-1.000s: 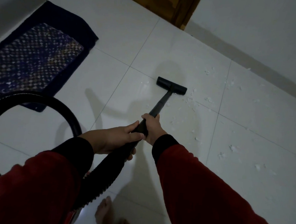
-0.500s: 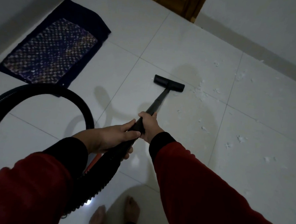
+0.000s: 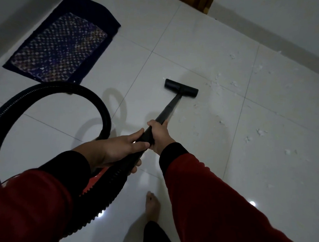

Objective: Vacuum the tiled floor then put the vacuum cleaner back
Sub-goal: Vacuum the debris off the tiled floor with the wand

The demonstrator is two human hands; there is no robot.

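Note:
A black vacuum wand [image 3: 171, 106] runs from my hands down to a flat black floor head [image 3: 180, 88] resting on the white tiled floor [image 3: 205, 49]. My right hand [image 3: 159, 133] grips the wand higher up the tube. My left hand [image 3: 116, 149] grips the handle just behind it, where the ribbed black hose [image 3: 64, 90] begins. The hose loops round to the left. A red part of the vacuum body [image 3: 94, 182] shows under my left arm. White scraps [image 3: 219, 83] lie scattered on the tiles to the right of the floor head.
A dark blue patterned mat [image 3: 61, 43] lies on the floor at the upper left. A white wall [image 3: 280, 21] runs along the far right, with a wooden door frame [image 3: 203, 1] at the top. My bare foot [image 3: 152, 205] stands below my hands.
The floor head has slid left, away from the scraps. The hose loop has swung further into view at the left, and the view has shifted so more of the mat shows.

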